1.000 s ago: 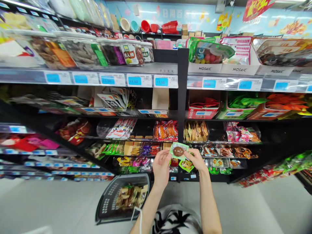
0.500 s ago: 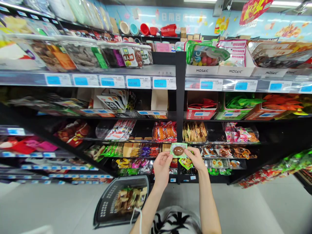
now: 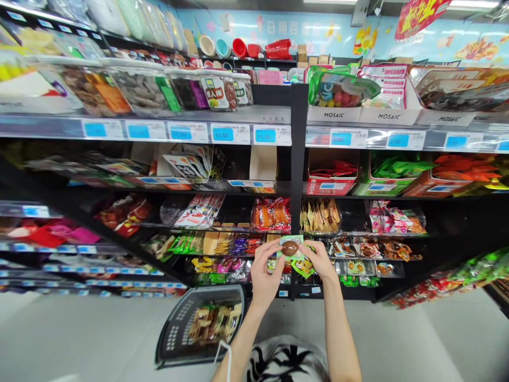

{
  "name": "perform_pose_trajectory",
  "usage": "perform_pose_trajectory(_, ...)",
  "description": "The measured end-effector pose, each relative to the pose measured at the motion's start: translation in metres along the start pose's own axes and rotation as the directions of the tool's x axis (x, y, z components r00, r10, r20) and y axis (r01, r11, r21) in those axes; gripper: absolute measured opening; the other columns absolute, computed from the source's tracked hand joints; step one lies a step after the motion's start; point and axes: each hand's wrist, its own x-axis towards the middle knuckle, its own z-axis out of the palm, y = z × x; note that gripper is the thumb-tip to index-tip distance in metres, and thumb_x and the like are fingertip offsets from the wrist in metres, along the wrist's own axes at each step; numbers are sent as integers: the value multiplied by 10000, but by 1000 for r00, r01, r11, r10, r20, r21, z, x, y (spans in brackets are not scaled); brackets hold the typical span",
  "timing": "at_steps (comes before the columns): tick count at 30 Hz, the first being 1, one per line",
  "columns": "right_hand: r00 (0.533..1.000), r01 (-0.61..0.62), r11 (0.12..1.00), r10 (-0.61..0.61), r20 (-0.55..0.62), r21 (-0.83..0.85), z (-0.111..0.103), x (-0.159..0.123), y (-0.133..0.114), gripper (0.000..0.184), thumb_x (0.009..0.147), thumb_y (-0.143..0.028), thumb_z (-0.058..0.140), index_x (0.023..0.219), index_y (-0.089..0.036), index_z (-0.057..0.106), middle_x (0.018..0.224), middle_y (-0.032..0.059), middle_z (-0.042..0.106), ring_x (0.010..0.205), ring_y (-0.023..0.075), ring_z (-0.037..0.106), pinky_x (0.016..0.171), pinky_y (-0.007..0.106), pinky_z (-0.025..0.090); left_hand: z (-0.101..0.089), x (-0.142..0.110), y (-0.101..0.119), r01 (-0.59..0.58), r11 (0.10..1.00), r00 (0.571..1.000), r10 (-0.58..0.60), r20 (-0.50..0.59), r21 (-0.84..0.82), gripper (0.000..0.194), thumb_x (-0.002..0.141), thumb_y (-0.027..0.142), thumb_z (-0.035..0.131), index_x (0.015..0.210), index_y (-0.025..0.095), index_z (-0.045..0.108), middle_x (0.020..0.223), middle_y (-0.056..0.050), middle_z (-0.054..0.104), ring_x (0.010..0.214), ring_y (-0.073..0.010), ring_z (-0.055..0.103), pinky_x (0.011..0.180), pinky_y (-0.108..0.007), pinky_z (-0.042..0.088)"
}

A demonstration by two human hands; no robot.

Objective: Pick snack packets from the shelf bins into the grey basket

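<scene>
Between my two hands is a small vacuum-packed brown egg (image 3: 290,248) in a clear packet with a pale green border. My left hand (image 3: 264,270) pinches the packet's left edge between fingers and thumb. At its right edge, the fingers of my right hand (image 3: 318,260) are closed on it. A second packet, bright green and yellow (image 3: 303,267), hangs tilted just under my right hand and appears to be held in those fingers; its grip point is hidden. Both hands are in front of the lower shelves.
A grey shopping basket (image 3: 170,339) holding several brown-and-beige packets stands on the floor (image 3: 119,339) at lower left. Ahead, a black shelf post (image 3: 298,159) divides racks of snacks. Plastic tubs (image 3: 135,87) line the upper left shelf, and hanging packets (image 3: 437,284) stick out at right.
The view has shifted slightly, so the shelves sit a little further right. My left hand's fingers have moved on the egg packet's left side; both hands still hold it.
</scene>
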Motion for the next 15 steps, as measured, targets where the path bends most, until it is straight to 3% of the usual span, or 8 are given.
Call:
perform_pose_trajectory(2,1000,-14,999,14,12,34,3,-1,0,448,889,-541,649,642,-168,617,645,-17,518,639,136,435,640,259,353,-1,1,6,-16,999,990,10,143,40,304,814,261,762,1118,266,749,1286,-101,682,1245,-293,581,1110,-482,416)
perform_pose_trajectory(5,1000,-10,994,10,7,110,11,-1,1,428,866,-556,673,674,-174,647,668,-7,562,648,147,481,657,261,401,1,0,6,112,990,967,-90,236,-82,368,844,323,737,1207,269,720,1348,-106,659,1295,-303,567,1136,-480,409)
perform_pose_trajectory(10,999,-38,977,35,18,211,23,-1,-1,395,857,-558,686,988,-195,772,894,57,721,853,228,646,805,319,503,3,-8,-6,357,877,932,-309,191,-322,401,888,496,661,1200,246,697,1321,-103,668,1257,-285,602,1085,-422,462)
perform_pose_trajectory(13,997,-41,985,29,72,168,21,-1,-5,429,869,-518,695,1186,-235,752,1094,72,748,1049,272,662,944,372,496,2,-11,-8,441,773,897,-389,210,-455,492,868,586,644,1235,257,652,1341,-107,651,1197,-286,638,971,-405,537)
perform_pose_trajectory(15,993,-21,994,8,120,108,17,-1,-8,414,870,-475,713,1221,-257,738,1160,61,740,1101,270,653,1001,385,473,2,-12,-8,473,748,881,-414,230,-465,499,849,548,690,1259,271,627,1368,-103,636,1198,-280,639,950,-390,546)
